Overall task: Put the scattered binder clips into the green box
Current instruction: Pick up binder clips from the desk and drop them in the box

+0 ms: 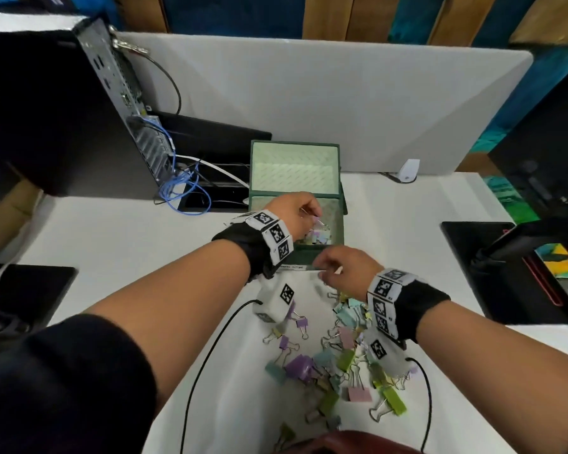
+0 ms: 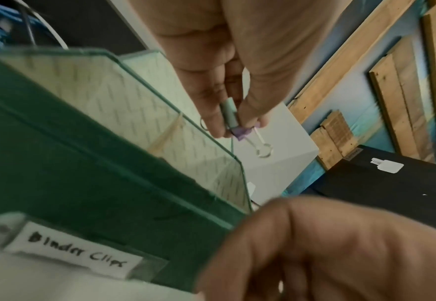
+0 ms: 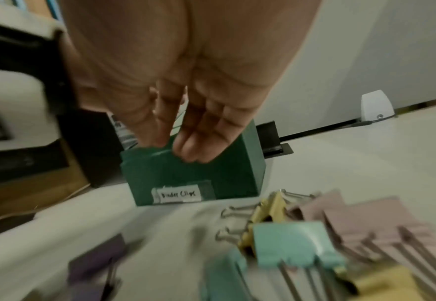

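Dozens of binder clips (image 1: 336,371) lie heaped on the white desk (image 1: 118,244) just in front of the green box (image 1: 309,253), and a few pastel ones already sit inside it. They look light and stiff: painted steel bodies that may slide under a fingertip, with springy wire loops that tangle with their neighbours. The surest hold is probably a pinch across the flat body or on a loop.

The left hand (image 1: 300,209) hangs over the open box, fingers and thumb pinching 2 small clips (image 2: 233,122), 1 mint and 1 purple, ready to drop. The right hand (image 1: 348,267) hovers at the box's front wall by the "Binder Clips" label (image 2: 75,256), fingers loosely curved and holding nothing.
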Motion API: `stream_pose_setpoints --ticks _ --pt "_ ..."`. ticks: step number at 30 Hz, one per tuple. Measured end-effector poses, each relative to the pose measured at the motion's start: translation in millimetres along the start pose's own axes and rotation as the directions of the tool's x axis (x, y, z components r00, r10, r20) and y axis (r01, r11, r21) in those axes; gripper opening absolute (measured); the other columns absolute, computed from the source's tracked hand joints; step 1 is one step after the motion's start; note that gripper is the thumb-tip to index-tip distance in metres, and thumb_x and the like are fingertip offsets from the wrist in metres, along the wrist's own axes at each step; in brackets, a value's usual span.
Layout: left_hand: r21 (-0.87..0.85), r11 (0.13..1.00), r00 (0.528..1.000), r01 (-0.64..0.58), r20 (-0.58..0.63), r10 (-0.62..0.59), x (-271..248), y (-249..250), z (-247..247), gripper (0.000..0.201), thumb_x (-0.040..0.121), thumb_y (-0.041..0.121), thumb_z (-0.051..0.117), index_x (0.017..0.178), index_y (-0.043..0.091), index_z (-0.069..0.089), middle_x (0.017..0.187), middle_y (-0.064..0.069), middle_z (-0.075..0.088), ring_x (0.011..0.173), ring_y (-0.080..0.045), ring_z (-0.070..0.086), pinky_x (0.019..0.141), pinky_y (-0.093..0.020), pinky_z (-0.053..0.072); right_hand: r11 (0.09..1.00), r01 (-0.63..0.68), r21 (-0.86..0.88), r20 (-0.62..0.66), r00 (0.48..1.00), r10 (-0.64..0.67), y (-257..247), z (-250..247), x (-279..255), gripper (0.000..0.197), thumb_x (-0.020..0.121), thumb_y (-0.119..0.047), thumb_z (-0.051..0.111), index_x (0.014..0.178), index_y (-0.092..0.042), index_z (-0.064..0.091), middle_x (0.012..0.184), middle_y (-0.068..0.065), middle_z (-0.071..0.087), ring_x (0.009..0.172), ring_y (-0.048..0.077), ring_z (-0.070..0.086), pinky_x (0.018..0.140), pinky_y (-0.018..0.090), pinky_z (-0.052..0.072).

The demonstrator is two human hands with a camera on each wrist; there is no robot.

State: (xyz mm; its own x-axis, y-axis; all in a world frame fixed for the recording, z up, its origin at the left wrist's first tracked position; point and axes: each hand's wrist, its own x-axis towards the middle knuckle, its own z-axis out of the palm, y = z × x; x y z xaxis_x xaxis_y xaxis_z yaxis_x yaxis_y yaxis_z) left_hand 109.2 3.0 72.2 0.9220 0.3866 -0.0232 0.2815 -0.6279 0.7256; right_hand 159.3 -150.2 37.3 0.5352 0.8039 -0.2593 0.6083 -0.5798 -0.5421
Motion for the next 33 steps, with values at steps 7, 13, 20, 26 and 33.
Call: stream_pose_setpoints --ticks 7,13,20,26,33 --pt "0.075 0.994 0.992 -0.076 0.108 0.068 -12 -13 12 0.019 0.085 0.006 0.057 0.101 0.01 0.066 0.107 -0.006 0.059 0.098 -0.018 0.059 0.084 -0.022 0.045 0.964 0.16 -0.211 0.378 0.923 -0.07 -1 20 -14 0.034 0.084 -0.014 0.057 0.114 -0.029 0.064 0.117 -0.001 0.061 0.095 0.011 0.053 0.084 0.022 0.04" --pt "0.239 0.957 0.944 -0.162 0.32 0.08 -59 -53 5 0.014 0.08 0.013 0.062 0.093 0.018 0.065 0.094 0.004 0.052 0.085 -0.018 0.058 0.084 -0.032 0.05 0.875 0.328 -0.357 0.504 0.856 -0.116 2 49 -13 0.047 0.084 -0.021 0.06 0.129 -0.033 0.051 0.125 0.005 0.047 0.112 0.025 0.052 0.091 0.037 0.048" --pt "0.342 0.871 0.681 -0.354 0.733 -0.011 -101 -74 39 0.04 0.077 0.011 0.062 0.116 0.021 0.062 0.117 -0.011 0.054 0.106 -0.029 0.053 0.092 -0.036 0.046 0.896 0.283 -0.341 0.415 0.901 -0.127 10 58 -11 0.03 0.085 -0.015 0.057 0.115 -0.019 0.061 0.116 0.011 0.052 0.104 0.03 0.055 0.087 0.037 0.048" --pt "0.378 0.804 0.694 -0.459 0.717 0.059 -106 -76 52 0.042 0.084 0.013 0.053 0.124 0.027 0.057 0.128 -0.008 0.051 0.113 -0.03 0.045 0.095 -0.037 0.042 0.893 0.258 -0.37 0.373 0.921 -0.112 14 58 -13 0.028 0.085 -0.01 0.053 0.11 -0.02 0.06 0.111 0.008 0.055 0.101 0.028 0.056 0.084 0.035 0.048" --pt "0.373 0.854 0.778 -0.364 0.626 0.058 -99 -77 60 0.028 0.081 0.009 0.056 0.109 0.008 0.064 0.112 -0.013 0.06 0.102 -0.03 0.056 0.084 -0.034 0.047 0.878 0.241 -0.413 0.325 0.94 -0.105 15 55 -11 0.027 0.083 -0.004 0.051 0.107 -0.014 0.058 0.112 0.008 0.055 0.103 0.026 0.054 0.073 0.028 0.039"
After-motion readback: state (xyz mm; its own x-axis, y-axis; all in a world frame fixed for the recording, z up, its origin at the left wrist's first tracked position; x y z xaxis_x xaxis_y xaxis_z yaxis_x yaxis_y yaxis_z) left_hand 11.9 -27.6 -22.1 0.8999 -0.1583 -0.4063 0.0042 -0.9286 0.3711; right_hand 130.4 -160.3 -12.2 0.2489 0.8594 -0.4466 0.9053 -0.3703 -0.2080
